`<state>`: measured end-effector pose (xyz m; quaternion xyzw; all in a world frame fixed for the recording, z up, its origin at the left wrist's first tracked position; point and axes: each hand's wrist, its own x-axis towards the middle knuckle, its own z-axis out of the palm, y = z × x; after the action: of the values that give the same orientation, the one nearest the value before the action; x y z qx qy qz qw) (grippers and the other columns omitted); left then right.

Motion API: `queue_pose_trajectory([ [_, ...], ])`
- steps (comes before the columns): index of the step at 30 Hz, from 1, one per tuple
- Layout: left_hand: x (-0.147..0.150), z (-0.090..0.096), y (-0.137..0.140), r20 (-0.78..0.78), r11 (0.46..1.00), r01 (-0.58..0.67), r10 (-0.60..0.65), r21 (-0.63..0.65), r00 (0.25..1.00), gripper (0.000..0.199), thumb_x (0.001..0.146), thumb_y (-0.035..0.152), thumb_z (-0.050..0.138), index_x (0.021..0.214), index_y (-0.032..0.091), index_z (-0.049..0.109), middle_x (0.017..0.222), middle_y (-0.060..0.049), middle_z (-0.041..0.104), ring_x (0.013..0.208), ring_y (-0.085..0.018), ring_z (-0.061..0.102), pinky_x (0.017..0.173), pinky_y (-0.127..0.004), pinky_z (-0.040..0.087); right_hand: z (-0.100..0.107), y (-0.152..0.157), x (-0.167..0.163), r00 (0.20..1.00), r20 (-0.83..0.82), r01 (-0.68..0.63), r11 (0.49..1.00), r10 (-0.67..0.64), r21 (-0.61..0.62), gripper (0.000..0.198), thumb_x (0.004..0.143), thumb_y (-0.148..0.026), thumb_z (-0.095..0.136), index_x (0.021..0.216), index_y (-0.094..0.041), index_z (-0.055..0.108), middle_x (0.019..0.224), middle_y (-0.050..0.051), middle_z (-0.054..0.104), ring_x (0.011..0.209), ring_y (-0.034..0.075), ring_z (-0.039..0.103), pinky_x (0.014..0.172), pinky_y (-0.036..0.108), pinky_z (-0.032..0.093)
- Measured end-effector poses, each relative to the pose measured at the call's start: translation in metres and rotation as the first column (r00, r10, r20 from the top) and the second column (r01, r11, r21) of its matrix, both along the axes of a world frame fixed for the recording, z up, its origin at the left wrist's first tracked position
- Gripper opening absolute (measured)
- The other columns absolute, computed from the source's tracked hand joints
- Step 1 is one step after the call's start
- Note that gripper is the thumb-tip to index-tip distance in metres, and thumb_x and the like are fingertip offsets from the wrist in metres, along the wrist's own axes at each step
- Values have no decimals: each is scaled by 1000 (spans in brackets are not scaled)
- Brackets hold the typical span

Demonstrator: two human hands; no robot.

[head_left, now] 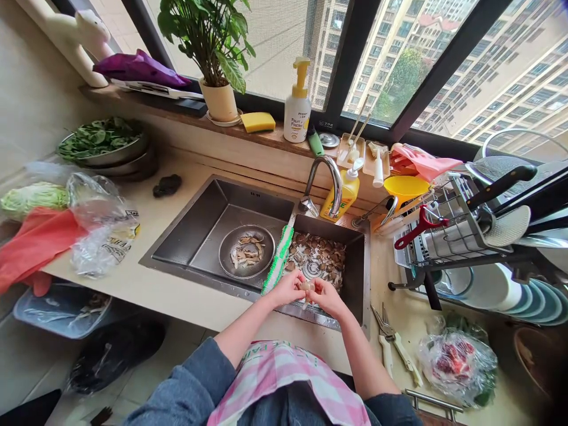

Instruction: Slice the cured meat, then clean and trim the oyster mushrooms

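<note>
Over the near edge of the right sink basin, my left hand (287,289) and my right hand (327,297) meet, both with fingers closed on a small pale mushroom (306,286). Fingers partly cover it. Below and beyond them, many brown-capped mushrooms (331,255) lie in water in the right basin (357,266). In the left basin (186,239) a round metal bowl (225,269) holds torn mushroom pieces (247,251). A green-and-white cloth strip (278,260) hangs over the divider, just left of my left hand.
The faucet (322,165) arches over the right basin beside a yellow detergent bottle (342,195). Scissors (394,343) lie right of the sink near a bagged red item (457,358). A dish rack (448,231) with a knife stands at right. Leafy greens (102,139) fill a bowl at left.
</note>
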<state>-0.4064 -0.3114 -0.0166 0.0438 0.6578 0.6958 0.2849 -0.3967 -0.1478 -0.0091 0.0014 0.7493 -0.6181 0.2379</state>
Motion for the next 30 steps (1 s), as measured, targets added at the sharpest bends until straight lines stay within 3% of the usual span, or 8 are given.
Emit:
queue_pose_trajectory([
  [5,1,0,3,6,999,23,-23,-24,1000,30,56,10,59,82,17,45,59,8,49,51,-6,45,49,-18,29,1,0,0,994,-104,-1,970,28,244,10,62,-22,53,57,-18,46,50,-7,41,49,7,35,45,19,24],
  [8,-1,2,3,42,999,41,-41,-8,998,28,55,11,58,80,16,48,57,8,49,49,-6,43,48,-18,28,1,-5,1,991,-132,37,955,3,293,9,62,-22,49,55,-19,43,48,-7,38,48,7,33,45,20,24],
  [17,-4,5,-1,156,999,-1,-6,45,988,31,55,14,63,83,15,51,55,7,52,48,-6,45,49,-19,32,-8,-15,3,992,79,103,995,-103,2,3,62,-22,48,62,-20,47,52,-5,51,46,10,50,45,22,43],
  [26,-5,8,-1,196,995,-41,23,89,980,32,55,16,66,84,14,52,53,7,51,46,-6,45,48,-19,33,-3,-21,2,964,181,214,972,-194,-100,7,61,-24,52,65,-19,51,52,-4,54,47,10,51,48,24,48],
  [30,-10,14,-15,221,988,-115,89,105,971,38,56,21,70,89,14,53,55,6,53,47,-6,47,49,-19,34,-4,-5,-2,921,261,342,921,-290,-185,14,63,-30,58,66,-19,51,63,-1,61,54,13,57,56,28,51],
])
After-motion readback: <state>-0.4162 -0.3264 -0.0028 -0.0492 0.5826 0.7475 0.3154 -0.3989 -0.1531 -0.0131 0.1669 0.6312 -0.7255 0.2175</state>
